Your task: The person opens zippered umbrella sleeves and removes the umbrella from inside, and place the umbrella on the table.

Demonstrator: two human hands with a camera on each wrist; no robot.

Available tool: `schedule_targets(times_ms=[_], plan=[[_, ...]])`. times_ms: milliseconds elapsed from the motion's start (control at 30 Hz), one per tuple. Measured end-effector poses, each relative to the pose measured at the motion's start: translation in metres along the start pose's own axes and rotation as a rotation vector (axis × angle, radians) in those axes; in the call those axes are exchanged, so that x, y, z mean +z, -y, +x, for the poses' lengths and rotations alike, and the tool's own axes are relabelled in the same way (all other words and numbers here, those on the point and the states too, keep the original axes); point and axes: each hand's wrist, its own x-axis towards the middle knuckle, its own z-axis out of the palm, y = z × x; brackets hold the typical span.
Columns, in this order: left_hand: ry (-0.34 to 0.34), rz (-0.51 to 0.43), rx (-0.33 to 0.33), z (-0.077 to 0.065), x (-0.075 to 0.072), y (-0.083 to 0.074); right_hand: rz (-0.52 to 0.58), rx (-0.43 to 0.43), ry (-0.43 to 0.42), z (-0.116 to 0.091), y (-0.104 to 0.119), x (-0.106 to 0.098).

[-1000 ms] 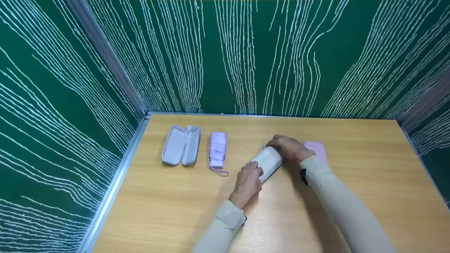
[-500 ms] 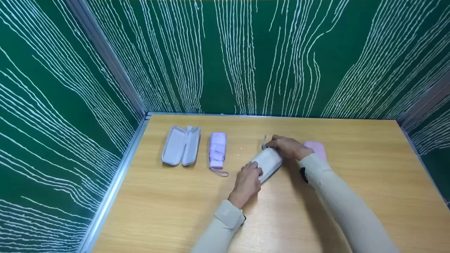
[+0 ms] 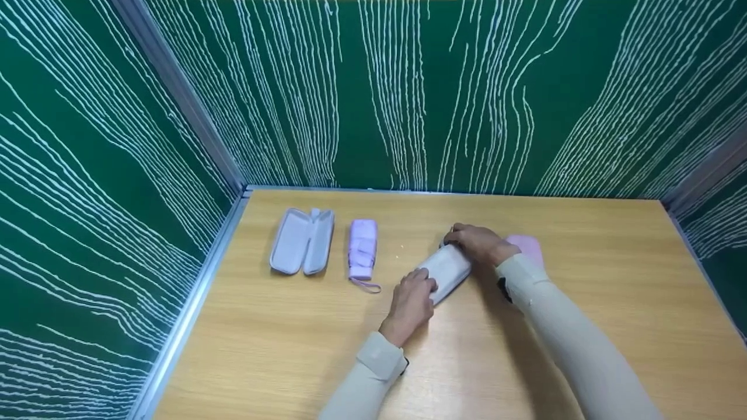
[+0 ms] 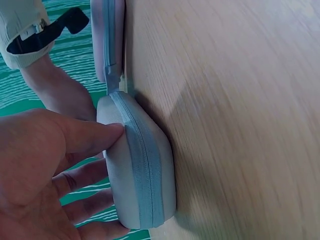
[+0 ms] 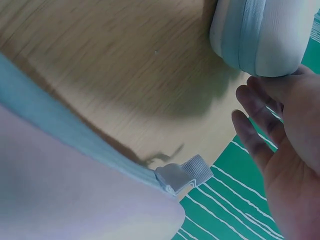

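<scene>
Left grip (image 3: 410,300) clasps pale case (image 3: 447,267) | right grip (image 3: 480,244) — hold unclear | wood-grain table (image 3: 280,332) | green walls (image 3: 382,105)

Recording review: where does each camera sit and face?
Head: head-worn, facing forward and down at the table; left grip, right grip and sleeves show.
Left wrist: worn there, facing the white case; left grip and right sleeve show.
Right wrist: worn there, facing pink case and white case; right grip shows.
Wrist views share those cases.
</scene>
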Motion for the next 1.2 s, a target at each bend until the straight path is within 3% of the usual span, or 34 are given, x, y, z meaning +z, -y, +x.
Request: schedule_targets(times_ms=[167,333,667,1100,1200], plan=[[-0.001,0.001,0.002,-0.001,0.000,0.000,-0.312,-0.226,-0.076,0.001,-0.003,0.002],[-0.023,0.015,0.006,-0.003,-0.001,0.000,-0.403,-0.295,-0.120,0.001,-0.005,0.002],[-0.003,0.014,-0.006,-0.001,0.001,0.001,-0.331,-0.269,-0.100,0.005,-0.002,-0.002],[0.023,0.000,-0.022,0.000,0.000,0.000,-0.146,-0.125,-0.037,0.011,-0.002,-0.006],[0.017,-0.003,-0.023,-0.002,0.000,0.000,-0.174,-0.136,-0.041,0.012,-0.002,-0.004]])
